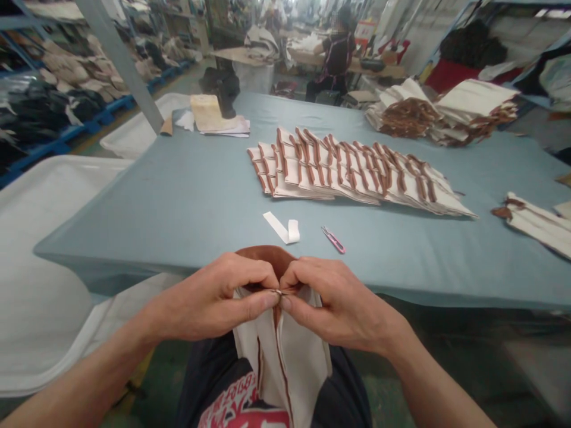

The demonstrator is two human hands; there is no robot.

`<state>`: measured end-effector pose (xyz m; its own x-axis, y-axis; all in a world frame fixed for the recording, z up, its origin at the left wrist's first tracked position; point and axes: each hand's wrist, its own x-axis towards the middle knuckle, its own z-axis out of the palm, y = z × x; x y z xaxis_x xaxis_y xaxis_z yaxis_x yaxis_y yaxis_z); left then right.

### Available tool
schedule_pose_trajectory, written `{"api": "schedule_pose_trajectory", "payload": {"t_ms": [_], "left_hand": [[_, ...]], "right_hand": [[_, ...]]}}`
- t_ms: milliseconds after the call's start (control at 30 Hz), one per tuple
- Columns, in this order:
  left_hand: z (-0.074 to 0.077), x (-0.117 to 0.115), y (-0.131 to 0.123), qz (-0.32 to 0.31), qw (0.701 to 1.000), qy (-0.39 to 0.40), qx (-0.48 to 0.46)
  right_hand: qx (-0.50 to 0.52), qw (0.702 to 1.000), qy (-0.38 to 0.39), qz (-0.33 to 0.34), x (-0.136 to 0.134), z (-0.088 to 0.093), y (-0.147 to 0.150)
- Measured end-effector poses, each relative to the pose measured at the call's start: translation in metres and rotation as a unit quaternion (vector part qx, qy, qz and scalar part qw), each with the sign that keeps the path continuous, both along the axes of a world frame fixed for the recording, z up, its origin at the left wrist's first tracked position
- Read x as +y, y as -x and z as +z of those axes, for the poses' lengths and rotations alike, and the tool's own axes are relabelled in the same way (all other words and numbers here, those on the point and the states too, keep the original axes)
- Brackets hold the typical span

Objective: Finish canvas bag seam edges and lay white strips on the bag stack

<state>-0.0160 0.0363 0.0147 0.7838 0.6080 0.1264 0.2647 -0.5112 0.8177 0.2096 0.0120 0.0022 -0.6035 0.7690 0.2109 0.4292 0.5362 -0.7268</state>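
A cream cloth piece [307, 356] with a brown lining [263, 254] hangs over my lap, its upper edge level with the table's front edge. My left hand [236, 291] pinches this edge from the left between thumb and forefinger. From the other side my right hand [325, 297] does the same, and the two sets of fingertips almost meet at a small fastening or fold too small to make out. Dark brown lines run down the cloth below them. On the table just beyond lie a curled white strip [279, 229] and pink-handled thread snips [333, 239].
A blue-green covered table [178, 208] spans the front. Overlapping cream-and-brown pieces [352, 169] lie across it, with more stacks [473, 107] at the back right. White plastic tubs [44, 238] stand to the left. A person [336, 59] sits farther back.
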Motion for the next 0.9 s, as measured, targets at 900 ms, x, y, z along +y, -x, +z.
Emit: {"api": "schedule_pose_trajectory", "payload": {"t_ms": [900], "left_hand": [[-0.023,0.001,-0.003,-0.011,0.929,-0.367,0.047]], "right_hand": [[0.242,0.883,0.402,0.015,0.017,-0.039,-0.002]]}}
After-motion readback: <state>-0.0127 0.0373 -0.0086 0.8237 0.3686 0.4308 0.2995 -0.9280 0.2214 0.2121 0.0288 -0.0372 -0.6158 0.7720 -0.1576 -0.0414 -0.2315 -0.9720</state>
